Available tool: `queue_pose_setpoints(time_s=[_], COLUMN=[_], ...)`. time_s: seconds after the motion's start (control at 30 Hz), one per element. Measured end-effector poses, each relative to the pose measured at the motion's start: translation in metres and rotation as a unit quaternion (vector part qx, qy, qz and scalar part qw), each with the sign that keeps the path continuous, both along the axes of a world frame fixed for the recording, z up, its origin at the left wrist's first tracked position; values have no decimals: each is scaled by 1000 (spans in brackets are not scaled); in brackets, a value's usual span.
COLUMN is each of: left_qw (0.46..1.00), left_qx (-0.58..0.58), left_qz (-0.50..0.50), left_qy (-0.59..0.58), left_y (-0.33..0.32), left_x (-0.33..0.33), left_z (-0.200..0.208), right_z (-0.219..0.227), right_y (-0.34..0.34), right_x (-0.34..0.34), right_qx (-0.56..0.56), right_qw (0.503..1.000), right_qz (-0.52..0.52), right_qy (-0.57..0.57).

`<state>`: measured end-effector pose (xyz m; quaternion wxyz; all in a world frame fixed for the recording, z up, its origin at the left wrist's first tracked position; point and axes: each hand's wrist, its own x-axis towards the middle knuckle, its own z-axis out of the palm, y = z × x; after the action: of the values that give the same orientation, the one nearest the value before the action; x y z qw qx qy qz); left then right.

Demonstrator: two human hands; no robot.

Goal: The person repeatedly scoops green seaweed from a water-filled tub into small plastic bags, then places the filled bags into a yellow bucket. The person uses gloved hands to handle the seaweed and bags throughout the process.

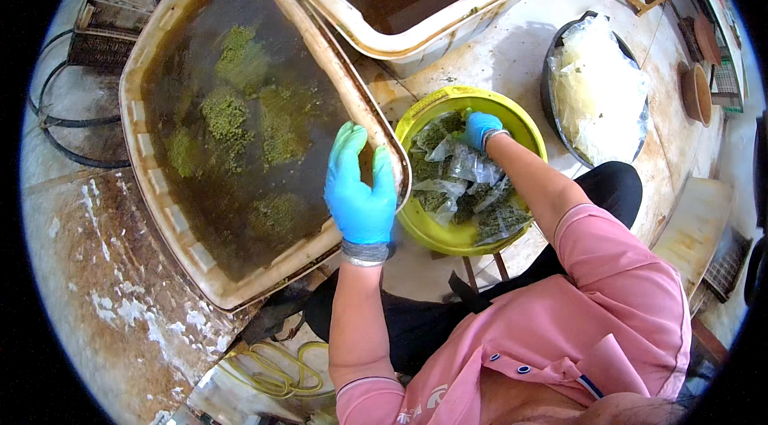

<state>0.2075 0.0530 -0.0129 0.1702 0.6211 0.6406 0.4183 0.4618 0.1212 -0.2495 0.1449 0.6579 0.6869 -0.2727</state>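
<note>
The site appears to be a wet-work workshop. A large white tub (pixel 186 245) and an adjacent tub (pixel 384 45) contain murky water; a yellow-green basin (pixel 518 111) stands on the stained floor (pixel 120 273).

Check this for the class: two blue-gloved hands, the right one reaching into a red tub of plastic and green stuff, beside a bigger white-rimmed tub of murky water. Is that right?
Not quite: the tub that the right hand reaches into is yellow-green, not red, as the head view shows. The rest stands.
</note>
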Motion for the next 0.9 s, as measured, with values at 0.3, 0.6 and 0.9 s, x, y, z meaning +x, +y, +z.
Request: queue_pose_setpoints(time_s=[0.3,0.6,0.9], left_qw=[999,985,670], left_qx=[36,154,-235], left_qz=[12,-27,-418], left_qy=[6,-75,-567], left_y=[-3,-18,-48], left_x=[-4,-2,-19], left_z=[-7,24,41], right_z=[65,209,405], right_y=[-41,-102,-122], right_x=[23,35,-45], right_qx=[64,274,205], right_qw=[996,935,811], right_qz=[-63,-67,135], right_qy=[-29,214,531])
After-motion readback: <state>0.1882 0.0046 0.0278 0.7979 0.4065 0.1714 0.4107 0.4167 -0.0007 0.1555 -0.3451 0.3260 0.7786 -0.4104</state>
